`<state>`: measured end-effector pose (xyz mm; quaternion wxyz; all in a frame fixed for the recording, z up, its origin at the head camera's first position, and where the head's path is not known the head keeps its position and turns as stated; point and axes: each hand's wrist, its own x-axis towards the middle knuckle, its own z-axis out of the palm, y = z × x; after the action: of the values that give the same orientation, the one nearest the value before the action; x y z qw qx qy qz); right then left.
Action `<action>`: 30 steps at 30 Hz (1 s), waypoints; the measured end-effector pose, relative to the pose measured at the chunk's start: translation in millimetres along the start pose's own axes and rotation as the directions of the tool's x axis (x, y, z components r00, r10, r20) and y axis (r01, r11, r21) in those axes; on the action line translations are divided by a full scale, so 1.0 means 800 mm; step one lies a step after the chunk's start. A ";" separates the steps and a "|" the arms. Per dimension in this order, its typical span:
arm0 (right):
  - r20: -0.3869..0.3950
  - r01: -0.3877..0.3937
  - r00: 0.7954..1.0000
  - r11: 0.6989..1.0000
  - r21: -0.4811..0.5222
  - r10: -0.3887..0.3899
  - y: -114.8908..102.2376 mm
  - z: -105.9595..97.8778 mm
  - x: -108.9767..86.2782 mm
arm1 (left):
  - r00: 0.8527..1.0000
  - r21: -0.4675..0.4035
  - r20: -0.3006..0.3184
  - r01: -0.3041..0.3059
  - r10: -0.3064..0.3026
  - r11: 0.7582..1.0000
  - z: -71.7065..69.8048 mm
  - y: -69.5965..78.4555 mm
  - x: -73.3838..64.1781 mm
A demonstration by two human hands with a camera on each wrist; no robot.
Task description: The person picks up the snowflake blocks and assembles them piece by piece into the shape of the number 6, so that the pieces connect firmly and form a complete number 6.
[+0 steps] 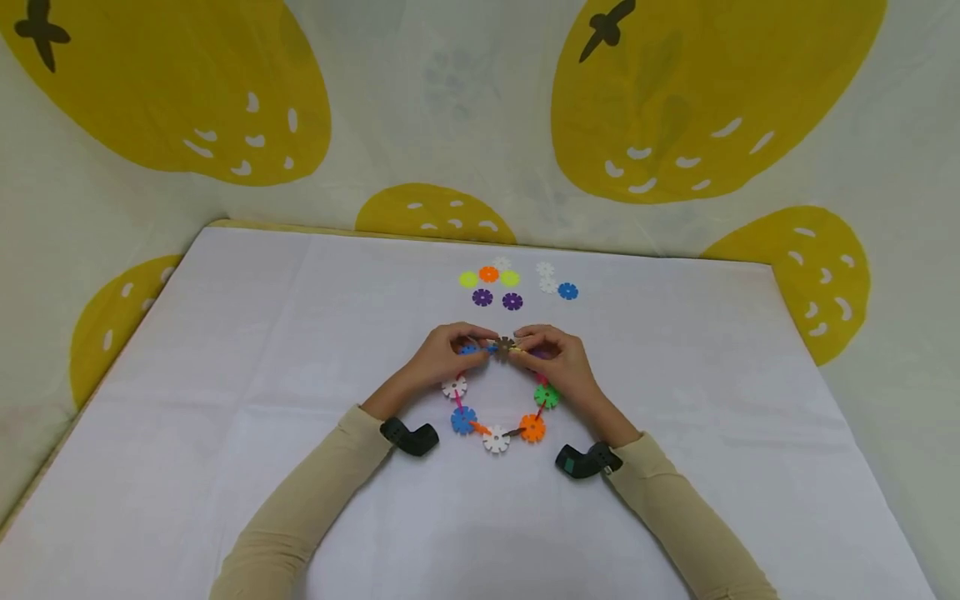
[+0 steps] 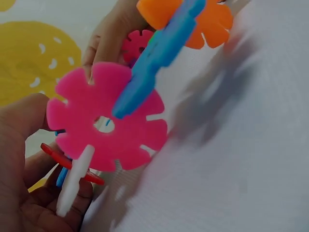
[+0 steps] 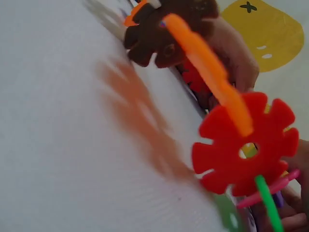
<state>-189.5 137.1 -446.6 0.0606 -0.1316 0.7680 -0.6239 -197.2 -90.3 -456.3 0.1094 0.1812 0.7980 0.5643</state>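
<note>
In the head view, slotted snowflake discs are joined edge to edge into a ring. Its far side lies between the hands, where a brown disc (image 1: 504, 348) faces up. My left hand (image 1: 442, 357) pinches a blue disc (image 1: 492, 347) beside the brown one. From the other side, my right hand (image 1: 561, 360) pinches a yellow disc (image 1: 516, 348). Along the near side run a white disc (image 1: 496, 439) and an orange disc (image 1: 532, 428). A pink disc (image 2: 106, 113) fills the left wrist view; a red disc (image 3: 248, 150) stands large in the right wrist view.
Loose discs lie beyond the hands: several in one group with a purple disc (image 1: 512, 302) and an orange disc (image 1: 489, 274), and a blue disc (image 1: 567, 291) beside white ones. A white cloth (image 1: 225, 350) covers the table; patterned fabric (image 1: 450, 108) hangs behind it.
</note>
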 end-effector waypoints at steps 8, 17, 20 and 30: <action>0.092 -0.052 0.995 0.998 0.037 0.048 0.007 -0.007 0.002 | 0.998 0.005 0.030 -0.047 0.046 0.999 0.000 -0.001 0.000; 0.144 -0.022 0.989 1.000 -0.019 0.025 0.003 -0.011 0.008 | 0.998 0.026 0.029 -0.054 0.053 0.998 0.003 0.000 0.000; 0.147 -0.021 0.989 1.000 -0.020 0.024 0.002 -0.010 0.010 | 0.999 0.029 0.021 -0.047 0.046 0.998 0.002 0.002 -0.001; 0.143 -0.021 0.989 0.999 -0.037 0.026 0.006 -0.010 0.011 | 0.999 0.024 0.029 -0.047 0.046 0.999 0.002 0.002 -0.002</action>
<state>-200.8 142.6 -448.6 0.1207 -0.1679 0.7742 -0.5983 -194.7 -89.1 -455.4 0.1052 0.2089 0.7988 0.5542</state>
